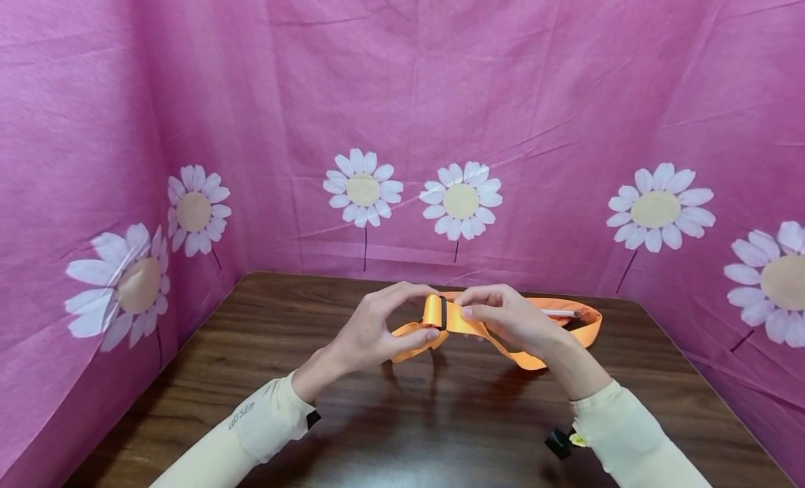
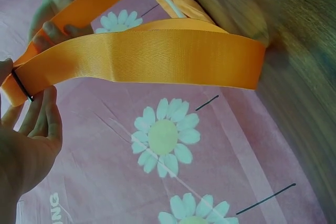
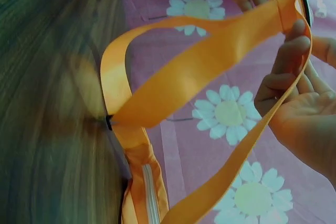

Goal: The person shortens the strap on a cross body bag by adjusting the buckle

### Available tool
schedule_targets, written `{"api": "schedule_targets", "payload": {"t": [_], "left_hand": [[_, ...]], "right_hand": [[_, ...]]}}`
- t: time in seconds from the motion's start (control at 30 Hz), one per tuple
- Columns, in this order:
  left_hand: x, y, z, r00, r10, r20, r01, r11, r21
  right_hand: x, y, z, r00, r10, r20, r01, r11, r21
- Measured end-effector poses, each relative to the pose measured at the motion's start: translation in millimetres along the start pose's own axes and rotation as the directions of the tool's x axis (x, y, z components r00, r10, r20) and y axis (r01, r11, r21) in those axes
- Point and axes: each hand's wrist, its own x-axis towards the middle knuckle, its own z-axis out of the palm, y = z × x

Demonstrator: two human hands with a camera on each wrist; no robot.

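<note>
An orange webbing strap (image 1: 466,325) is held raised over the table, threaded through a black slide buckle (image 1: 443,313). My left hand (image 1: 377,328) grips the buckle, thumb at its lower end and fingertips at its upper end. Just right of it, my right hand (image 1: 514,321) pinches the strap between thumb and fingers. In the right wrist view, a strap length runs down to a second dark fitting (image 3: 109,121) by the table. An orange fabric piece (image 3: 137,153) with a white zipper (image 3: 151,198) is joined there. Part of the strap is hidden behind my right hand.
The dark wood-grain table (image 1: 377,425) lies under both hands. A pink cloth (image 1: 402,89) printed with white daisies hangs around its back and sides. A black item (image 1: 557,443) sits by the right sleeve cuff.
</note>
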Motion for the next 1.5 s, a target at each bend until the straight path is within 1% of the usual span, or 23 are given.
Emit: {"api": "schedule_targets", "payload": {"t": [0.13, 0.23, 0.33, 0.43, 0.5, 0.57, 0.63, 0.73, 0.87, 1.03, 1.17, 1.23, 1.37, 1.5], "left_hand": [[0.8, 3.8, -0.6, 1.000, -0.011, -0.004, 0.011, 1.000, 0.006], [4.0, 14.6, -3.2, 1.000, -0.018, -0.004, 0.018, 1.000, 0.006], [7.7, 27.5, -6.7, 1.000, -0.018, 0.003, 0.018, 1.000, 0.006], [9.8, 33.3, -8.4, 1.000, -0.005, 0.018, 0.005, 1.000, 0.012], [9.3, 31.0, -6.8, 1.000, -0.001, 0.028, 0.001, 1.000, 0.012], [6.8, 24.6, -3.9, 0.999, -0.004, 0.038, 0.004, 1.000, 0.002], [3.8, 16.6, 0.0, 0.999, -0.014, 0.051, 0.014, 1.000, -0.016], [-0.7, 4.7, 4.7, 0.998, -0.011, 0.068, 0.014, 0.999, -0.039], [-2.3, -1.0, 6.0, 0.998, 0.005, 0.065, -0.003, 0.999, -0.036], [-1.3, -0.5, 2.8, 0.999, 0.005, 0.036, -0.004, 1.000, -0.019], [-0.1, -0.8, -0.6, 1.000, 0.014, 0.002, -0.014, 1.000, -0.023], [0.8, 1.6, -1.6, 1.000, 0.017, -0.012, -0.017, 0.999, -0.028], [4.0, 12.7, -3.2, 0.999, 0.015, -0.031, -0.016, 0.999, -0.029], [5.7, 22.6, -3.8, 0.999, -0.006, -0.037, 0.005, 0.999, -0.036]], "right_hand": [[-2.2, 0.2, -5.5, 1.000, -0.013, 0.028, 0.013, 1.000, 0.008], [-2.2, -0.8, -5.5, 0.999, -0.016, 0.036, 0.016, 1.000, 0.014], [-1.9, -2.1, -3.4, 1.000, -0.012, 0.028, 0.012, 1.000, -0.009], [-1.9, -3.9, -0.4, 1.000, 0.003, 0.009, -0.003, 0.999, -0.035], [-2.2, -4.9, 1.6, 1.000, 0.011, -0.001, -0.011, 0.999, -0.049], [-2.2, -6.1, 3.7, 1.000, 0.013, -0.001, -0.013, 0.999, -0.049], [-2.0, -7.0, 5.6, 1.000, 0.011, 0.014, -0.010, 0.999, -0.035], [-1.6, -7.3, 7.1, 0.999, 0.006, 0.038, -0.005, 1.000, -0.017], [-1.4, -5.5, 5.4, 0.999, 0.019, 0.048, -0.019, 1.000, 0.003], [-2.4, -0.3, -3.1, 0.998, 0.036, 0.049, -0.037, 0.999, 0.013], [-4.1, 3.4, -10.4, 0.997, 0.008, 0.072, -0.008, 1.000, 0.005], [-4.7, 4.7, -12.6, 0.997, -0.003, 0.076, 0.004, 1.000, -0.006], [-4.4, 6.0, -13.5, 0.998, 0.001, 0.058, 0.001, 1.000, -0.029], [-2.6, 6.8, -11.8, 1.000, 0.002, 0.030, -0.001, 0.999, -0.046]]}}
